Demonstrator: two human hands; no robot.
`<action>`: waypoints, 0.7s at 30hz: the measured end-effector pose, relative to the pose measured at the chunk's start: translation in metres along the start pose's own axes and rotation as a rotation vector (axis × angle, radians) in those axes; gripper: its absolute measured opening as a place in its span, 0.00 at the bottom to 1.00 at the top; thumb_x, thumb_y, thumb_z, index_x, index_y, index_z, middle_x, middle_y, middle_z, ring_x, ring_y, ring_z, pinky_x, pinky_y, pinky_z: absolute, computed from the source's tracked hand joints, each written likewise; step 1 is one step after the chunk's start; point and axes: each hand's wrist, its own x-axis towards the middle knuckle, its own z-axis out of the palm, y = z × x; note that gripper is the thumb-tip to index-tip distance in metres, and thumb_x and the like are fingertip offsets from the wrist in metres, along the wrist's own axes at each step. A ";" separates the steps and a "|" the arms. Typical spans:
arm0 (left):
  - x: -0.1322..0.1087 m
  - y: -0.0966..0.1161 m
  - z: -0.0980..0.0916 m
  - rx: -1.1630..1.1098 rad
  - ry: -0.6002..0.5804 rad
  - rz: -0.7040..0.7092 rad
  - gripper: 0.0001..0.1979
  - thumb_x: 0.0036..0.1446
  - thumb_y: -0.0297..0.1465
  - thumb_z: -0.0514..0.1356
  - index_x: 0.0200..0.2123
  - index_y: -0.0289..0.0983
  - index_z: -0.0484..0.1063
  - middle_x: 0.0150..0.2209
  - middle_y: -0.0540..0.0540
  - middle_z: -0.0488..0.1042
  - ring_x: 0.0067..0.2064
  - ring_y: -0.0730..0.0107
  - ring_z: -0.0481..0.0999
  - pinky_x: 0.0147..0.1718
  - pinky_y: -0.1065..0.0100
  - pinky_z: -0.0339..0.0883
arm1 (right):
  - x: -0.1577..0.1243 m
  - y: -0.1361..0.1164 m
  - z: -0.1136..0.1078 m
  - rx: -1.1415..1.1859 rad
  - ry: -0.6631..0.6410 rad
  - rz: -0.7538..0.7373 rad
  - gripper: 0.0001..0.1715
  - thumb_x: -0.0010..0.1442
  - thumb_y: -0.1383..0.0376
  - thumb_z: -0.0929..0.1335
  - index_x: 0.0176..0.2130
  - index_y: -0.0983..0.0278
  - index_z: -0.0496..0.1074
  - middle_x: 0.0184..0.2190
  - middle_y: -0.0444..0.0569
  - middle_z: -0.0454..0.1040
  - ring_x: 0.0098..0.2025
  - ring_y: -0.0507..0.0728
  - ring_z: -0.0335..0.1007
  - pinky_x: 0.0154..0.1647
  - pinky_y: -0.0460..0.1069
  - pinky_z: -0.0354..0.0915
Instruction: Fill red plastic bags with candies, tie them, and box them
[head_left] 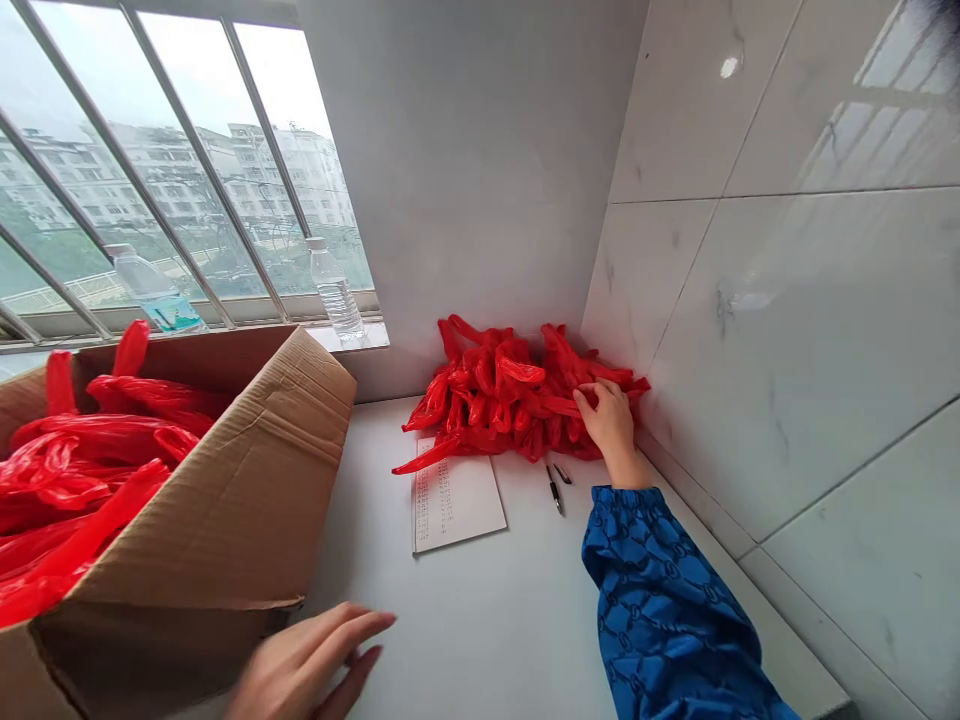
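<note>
My right hand [609,420], in a blue patterned sleeve, reaches into the far corner with its fingers closed on a pile of red plastic bags [510,395]. My left hand [311,665] rests near the bottom edge with its fingers stretched out flat, holding nothing, beside the front corner of a cardboard box [225,540]. The box stands open on the left and is filled with more red plastic bags [82,470].
A white sheet of printed paper [456,500] and a black pen [553,490] lie on the white counter [480,610] in front of the pile. Two clear water bottles [334,290] [154,290] stand on the window sill. Tiled walls close the right side and the back.
</note>
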 end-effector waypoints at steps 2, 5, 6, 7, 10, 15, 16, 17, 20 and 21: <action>0.009 -0.005 0.030 -0.068 -0.192 0.033 0.10 0.67 0.31 0.57 0.47 0.47 0.75 0.32 0.52 0.81 0.25 0.77 0.78 0.27 0.77 0.70 | -0.003 0.001 0.003 0.006 -0.023 -0.003 0.18 0.62 0.57 0.67 0.45 0.64 0.78 0.60 0.63 0.68 0.61 0.71 0.64 0.59 0.64 0.63; 0.026 -0.009 0.072 -0.106 -0.376 -0.017 0.10 0.66 0.30 0.55 0.45 0.43 0.76 0.32 0.51 0.81 0.24 0.76 0.76 0.26 0.76 0.66 | -0.004 0.002 0.005 0.039 -0.045 -0.007 0.17 0.61 0.58 0.68 0.45 0.64 0.79 0.59 0.63 0.70 0.58 0.70 0.69 0.57 0.62 0.65; 0.031 -0.011 0.083 -0.114 -0.411 -0.027 0.10 0.66 0.31 0.55 0.44 0.42 0.77 0.32 0.51 0.81 0.25 0.75 0.76 0.26 0.75 0.64 | -0.004 0.002 0.005 0.057 -0.047 -0.010 0.17 0.60 0.58 0.68 0.44 0.64 0.79 0.56 0.63 0.72 0.56 0.69 0.71 0.56 0.62 0.66; 0.035 -0.012 0.092 -0.120 -0.426 -0.040 0.11 0.65 0.31 0.55 0.43 0.42 0.77 0.31 0.50 0.80 0.25 0.74 0.76 0.26 0.74 0.63 | -0.003 0.001 0.005 0.078 -0.045 -0.015 0.17 0.60 0.58 0.68 0.43 0.64 0.80 0.53 0.62 0.74 0.53 0.69 0.73 0.55 0.62 0.67; 0.040 -0.017 0.107 -0.133 -0.409 -0.077 0.11 0.65 0.31 0.54 0.41 0.41 0.78 0.29 0.50 0.79 0.26 0.72 0.76 0.27 0.73 0.61 | 0.002 -0.003 0.000 0.165 -0.016 -0.040 0.17 0.60 0.55 0.68 0.39 0.64 0.80 0.46 0.60 0.78 0.49 0.67 0.75 0.55 0.62 0.68; 0.037 -0.020 0.106 -0.192 -0.387 -0.114 0.13 0.67 0.31 0.52 0.38 0.40 0.78 0.33 0.48 0.81 0.29 0.71 0.77 0.28 0.74 0.61 | 0.007 -0.020 -0.020 0.345 0.096 -0.063 0.21 0.62 0.51 0.67 0.42 0.64 0.79 0.47 0.59 0.79 0.52 0.64 0.75 0.57 0.60 0.68; 0.037 -0.020 0.105 -0.211 -0.386 -0.118 0.13 0.67 0.32 0.52 0.37 0.40 0.78 0.33 0.48 0.81 0.30 0.70 0.78 0.29 0.74 0.62 | 0.006 -0.024 -0.025 0.380 0.117 -0.062 0.22 0.62 0.51 0.67 0.44 0.64 0.79 0.48 0.58 0.79 0.52 0.63 0.75 0.57 0.59 0.68; 0.037 -0.019 0.104 -0.231 -0.384 -0.122 0.13 0.67 0.32 0.53 0.37 0.40 0.78 0.33 0.47 0.81 0.31 0.70 0.78 0.29 0.74 0.63 | 0.005 -0.029 -0.030 0.412 0.133 -0.060 0.22 0.63 0.51 0.66 0.45 0.64 0.78 0.49 0.58 0.79 0.53 0.62 0.74 0.57 0.58 0.68; 0.038 -0.018 0.102 -0.289 -0.369 -0.138 0.12 0.66 0.32 0.54 0.36 0.40 0.78 0.32 0.47 0.81 0.30 0.69 0.77 0.29 0.73 0.63 | -0.001 -0.045 -0.048 0.486 0.157 -0.056 0.22 0.66 0.52 0.65 0.49 0.63 0.77 0.52 0.56 0.78 0.55 0.61 0.74 0.57 0.58 0.69; 0.038 -0.017 0.101 -0.311 -0.362 -0.146 0.12 0.65 0.32 0.54 0.36 0.40 0.78 0.32 0.47 0.81 0.29 0.69 0.77 0.29 0.73 0.63 | -0.004 -0.051 -0.054 0.522 0.164 -0.051 0.22 0.67 0.52 0.64 0.49 0.63 0.77 0.51 0.55 0.79 0.55 0.61 0.74 0.57 0.58 0.69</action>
